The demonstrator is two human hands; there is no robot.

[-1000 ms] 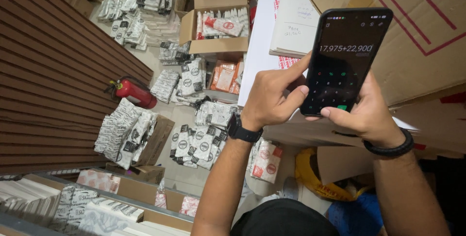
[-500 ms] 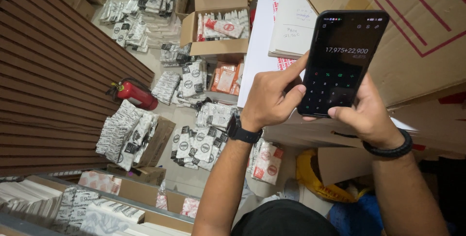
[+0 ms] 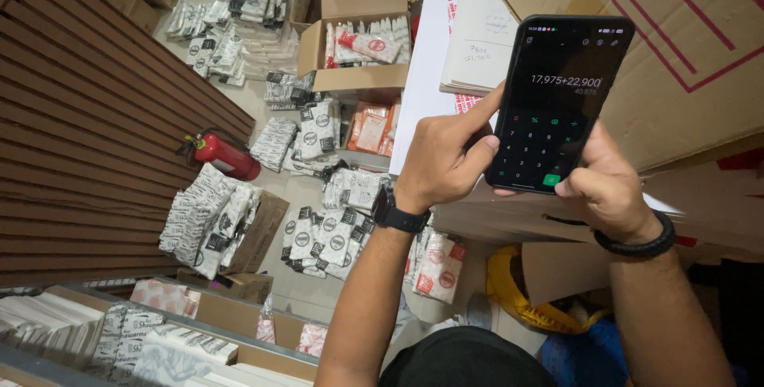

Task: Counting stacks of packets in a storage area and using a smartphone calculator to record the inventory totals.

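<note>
I hold a black smartphone (image 3: 561, 100) upright in front of me, its dark screen showing a calculator keypad with a sum on it. My left hand (image 3: 446, 156) grips its left edge, index finger along the side and thumb on the keypad; a black watch sits on that wrist. My right hand (image 3: 601, 184) cups the lower right corner from behind, thumb near the green key, with a black band on the wrist. Behind the phone lies a white notepad (image 3: 477, 44) on a white sheet.
Large cardboard boxes (image 3: 692, 44) stand at right. Below lie several white and red packets (image 3: 318, 236), open boxes (image 3: 358, 37), a red fire extinguisher (image 3: 227, 156), a brown slatted wall (image 3: 87, 132) and a yellow bag (image 3: 517, 299).
The phone and both hands have drifted slightly right and down in the picture. The grip and the sum on the screen look the same.
</note>
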